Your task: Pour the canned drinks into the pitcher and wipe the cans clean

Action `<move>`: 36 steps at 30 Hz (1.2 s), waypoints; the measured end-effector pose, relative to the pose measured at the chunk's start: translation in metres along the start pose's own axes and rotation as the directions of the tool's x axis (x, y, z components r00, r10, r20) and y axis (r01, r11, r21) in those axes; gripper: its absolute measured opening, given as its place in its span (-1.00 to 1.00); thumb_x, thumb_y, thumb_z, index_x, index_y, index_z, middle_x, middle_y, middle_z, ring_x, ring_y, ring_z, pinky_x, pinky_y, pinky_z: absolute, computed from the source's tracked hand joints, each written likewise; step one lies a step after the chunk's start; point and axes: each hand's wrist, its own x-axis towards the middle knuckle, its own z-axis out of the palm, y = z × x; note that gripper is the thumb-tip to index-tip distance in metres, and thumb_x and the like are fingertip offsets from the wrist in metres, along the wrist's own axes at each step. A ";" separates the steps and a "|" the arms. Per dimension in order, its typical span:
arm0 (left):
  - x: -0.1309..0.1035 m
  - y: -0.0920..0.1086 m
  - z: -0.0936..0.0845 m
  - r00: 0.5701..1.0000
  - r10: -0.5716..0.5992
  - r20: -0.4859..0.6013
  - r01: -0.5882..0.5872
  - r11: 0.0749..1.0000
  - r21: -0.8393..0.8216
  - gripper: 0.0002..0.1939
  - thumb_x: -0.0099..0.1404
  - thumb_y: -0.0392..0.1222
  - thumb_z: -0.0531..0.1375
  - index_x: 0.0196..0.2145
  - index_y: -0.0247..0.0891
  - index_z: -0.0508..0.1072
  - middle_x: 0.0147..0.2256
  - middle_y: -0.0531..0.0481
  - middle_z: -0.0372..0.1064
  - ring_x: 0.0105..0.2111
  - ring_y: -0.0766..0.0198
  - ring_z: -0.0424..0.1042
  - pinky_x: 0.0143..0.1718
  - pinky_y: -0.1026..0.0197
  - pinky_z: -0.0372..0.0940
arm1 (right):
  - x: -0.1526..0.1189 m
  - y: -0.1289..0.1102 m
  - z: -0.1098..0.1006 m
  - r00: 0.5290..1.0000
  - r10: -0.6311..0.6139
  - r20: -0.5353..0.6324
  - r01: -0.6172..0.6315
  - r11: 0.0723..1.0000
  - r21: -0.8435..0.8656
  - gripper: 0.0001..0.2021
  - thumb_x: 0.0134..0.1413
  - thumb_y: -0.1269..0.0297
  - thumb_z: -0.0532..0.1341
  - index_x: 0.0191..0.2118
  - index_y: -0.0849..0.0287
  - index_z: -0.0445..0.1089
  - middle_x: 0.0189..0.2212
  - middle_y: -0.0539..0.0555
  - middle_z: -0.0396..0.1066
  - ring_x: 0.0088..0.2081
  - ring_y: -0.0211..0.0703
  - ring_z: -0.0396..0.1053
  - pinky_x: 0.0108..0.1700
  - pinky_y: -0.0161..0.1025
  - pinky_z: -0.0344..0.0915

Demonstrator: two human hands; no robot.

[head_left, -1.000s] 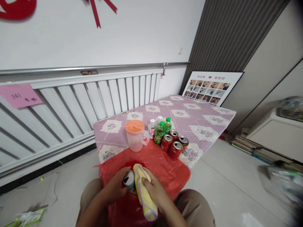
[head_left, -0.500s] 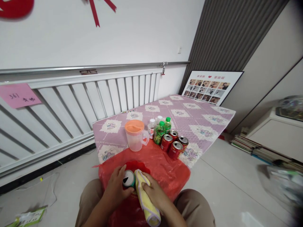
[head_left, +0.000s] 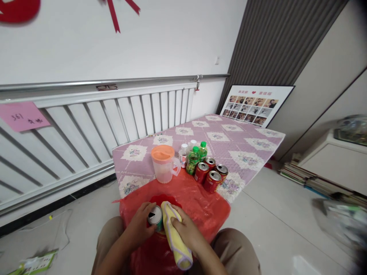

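My left hand (head_left: 141, 225) is wrapped around a green drink can (head_left: 155, 218), whose silver top with a dark opening faces up. Close beside it, my right hand (head_left: 185, 229) grips a rolled yellow cloth (head_left: 174, 238) with a pale purple edge. The cloth's upper end is right next to the can; whether they touch I cannot tell. Under both hands lies a red plastic sheet (head_left: 200, 204), spread over the table's near end. A dark red scalloped rim (head_left: 164, 199) shows behind the can, and the rest of that object is hidden by my hands.
A clear pitcher with an orange lid (head_left: 163, 164) stands ahead of my hands. Right of it are white-capped bottles (head_left: 184, 156), green-capped bottles (head_left: 194, 160) and several red cans (head_left: 212, 180). The flowered tablecloth (head_left: 218, 136) reaches toward a radiator (head_left: 132, 114) and a photo board (head_left: 252, 105).
The can's top has tilted slightly in my left hand. The cloth in my right hand has shifted a little up and to the left. The things on the table stay put.
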 end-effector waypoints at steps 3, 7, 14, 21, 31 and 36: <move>0.001 -0.004 -0.003 0.999 0.002 0.039 -0.002 1.000 -0.011 -0.28 -0.06 -0.40 0.16 0.13 -0.24 0.33 0.15 -0.23 0.29 0.18 -0.01 0.27 0.25 -0.12 0.15 | 0.000 0.009 0.001 0.999 0.024 0.040 -0.024 1.000 -0.017 -0.50 0.03 0.24 0.17 0.14 0.10 0.39 0.06 0.09 0.45 0.10 0.03 0.35 0.14 -0.05 0.22; 0.002 -0.006 -0.005 0.995 -0.008 0.098 0.008 1.000 -0.008 -0.26 -0.06 -0.42 0.14 0.16 -0.25 0.31 0.19 -0.24 0.25 0.24 -0.02 0.21 0.29 -0.13 0.09 | 0.000 0.010 0.000 0.998 0.018 0.058 -0.016 0.999 -0.033 -0.50 0.03 0.25 0.17 0.14 0.12 0.38 0.08 0.12 0.44 0.11 0.05 0.35 0.14 -0.04 0.23; 0.004 -0.003 -0.007 0.991 0.011 0.137 -0.009 1.000 -0.016 -0.21 -0.09 -0.44 0.11 0.17 -0.24 0.30 0.19 -0.20 0.25 0.25 -0.01 0.19 0.30 -0.14 0.06 | 0.002 0.000 0.000 0.999 -0.032 0.004 0.032 0.999 -0.005 -0.49 0.08 0.21 0.17 0.18 0.08 0.34 0.12 0.09 0.40 0.14 0.01 0.32 0.18 -0.06 0.19; 0.008 0.001 -0.017 0.983 0.032 0.180 -0.030 0.999 -0.016 -0.20 -0.08 -0.47 0.09 0.17 -0.17 0.31 0.20 -0.13 0.27 0.22 0.06 0.24 0.28 -0.07 0.12 | 0.000 0.014 -0.002 0.997 -0.014 0.077 0.025 0.990 -0.141 -0.48 0.07 0.26 0.14 0.18 0.19 0.35 0.16 0.18 0.37 0.16 0.03 0.31 0.22 -0.05 0.15; -0.008 0.010 0.011 0.979 -0.134 -0.151 0.150 0.984 0.097 -0.31 0.04 -0.22 0.25 0.16 -0.31 0.28 0.06 -0.24 0.32 0.10 -0.05 0.33 0.17 -0.14 0.22 | -0.002 0.008 0.000 0.999 -0.022 0.029 0.025 0.994 -0.109 -0.48 0.08 0.23 0.15 0.19 0.12 0.33 0.10 0.13 0.42 0.12 0.03 0.33 0.15 -0.03 0.23; -0.009 0.005 0.016 0.981 -0.086 -0.171 0.093 0.995 0.031 -0.41 0.05 -0.28 0.21 0.08 -0.26 0.34 0.03 -0.20 0.34 0.07 -0.01 0.35 0.16 -0.13 0.23 | 0.002 -0.001 0.001 0.997 -0.072 0.026 0.074 0.992 -0.099 -0.49 0.10 0.24 0.14 0.20 0.10 0.31 0.15 0.12 0.37 0.13 0.02 0.33 0.16 -0.04 0.22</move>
